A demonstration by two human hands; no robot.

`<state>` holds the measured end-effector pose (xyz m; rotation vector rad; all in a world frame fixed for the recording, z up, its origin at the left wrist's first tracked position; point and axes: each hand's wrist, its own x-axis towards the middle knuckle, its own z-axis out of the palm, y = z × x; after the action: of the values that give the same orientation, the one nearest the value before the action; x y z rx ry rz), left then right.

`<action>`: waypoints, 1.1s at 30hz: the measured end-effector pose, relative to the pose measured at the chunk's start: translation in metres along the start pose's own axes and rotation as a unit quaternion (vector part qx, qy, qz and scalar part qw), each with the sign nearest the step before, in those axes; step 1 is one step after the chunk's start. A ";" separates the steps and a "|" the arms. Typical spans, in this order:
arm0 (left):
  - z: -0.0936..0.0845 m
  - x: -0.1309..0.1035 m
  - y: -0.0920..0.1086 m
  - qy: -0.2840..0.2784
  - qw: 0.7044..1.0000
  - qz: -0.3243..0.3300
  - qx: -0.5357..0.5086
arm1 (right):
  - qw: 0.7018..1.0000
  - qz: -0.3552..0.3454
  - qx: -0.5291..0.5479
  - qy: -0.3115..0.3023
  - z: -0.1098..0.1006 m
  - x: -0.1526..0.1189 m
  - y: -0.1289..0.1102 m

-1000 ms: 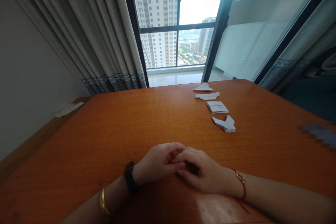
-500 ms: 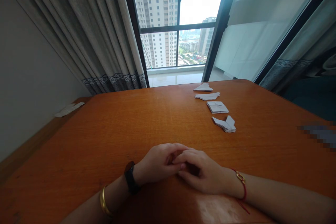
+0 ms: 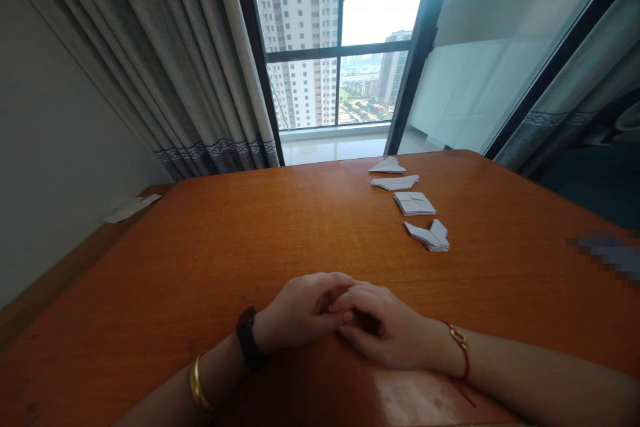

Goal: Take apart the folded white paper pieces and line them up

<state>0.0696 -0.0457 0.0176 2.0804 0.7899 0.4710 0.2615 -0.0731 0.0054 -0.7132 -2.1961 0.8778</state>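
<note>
My left hand (image 3: 305, 310) and my right hand (image 3: 383, 323) rest together on the wooden table (image 3: 225, 233), their fingertips overlapping. The right fingers lie loosely over those of the left. Both hands are loosely curved, with thumbs apart from the fingers, and I see nothing held in either. Beyond the right hand lie several folded white papers in a row: a winged piece (image 3: 431, 235) nearest, then a flat square packet (image 3: 415, 203), a long narrow piece (image 3: 395, 183) and a pointed piece (image 3: 387, 165) farthest away.
A pale flat item (image 3: 133, 208) lies on a ledge by the left wall. A blurred greyish patch (image 3: 607, 257) sits at the table's right side. Past the far table edge are a grey curtain (image 3: 200, 67) and a dark-framed glass door (image 3: 417, 53).
</note>
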 end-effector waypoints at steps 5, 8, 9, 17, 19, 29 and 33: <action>0.000 0.000 -0.001 -0.001 1.000 -0.007 0.016 | 1.000 0.001 -0.007 0.001 0.000 -0.001 0.000; 0.001 -0.001 -0.004 0.006 0.999 -0.036 0.009 | 1.000 0.002 -0.024 0.003 0.001 -0.002 0.002; 0.002 -0.002 -0.004 0.007 0.999 -0.042 0.007 | 1.000 0.004 -0.030 0.002 0.001 -0.003 0.002; 0.002 -0.002 -0.003 0.016 0.999 -0.037 0.008 | 0.999 0.005 -0.036 0.007 0.002 -0.002 0.002; 0.001 -0.002 -0.003 0.013 1.000 -0.025 0.003 | 1.000 0.001 -0.022 0.007 0.001 -0.001 0.001; 0.001 -0.002 -0.002 0.005 1.000 -0.012 -0.007 | 1.000 -0.001 -0.014 0.003 0.001 -0.001 0.000; 0.001 -0.002 -0.003 0.003 0.999 -0.047 -0.012 | 0.999 0.013 -0.038 -0.002 0.001 -0.003 0.001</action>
<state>0.0679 -0.0465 0.0144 2.0095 0.8781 0.4336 0.2627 -0.0751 0.0034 -0.7774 -2.2374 0.8129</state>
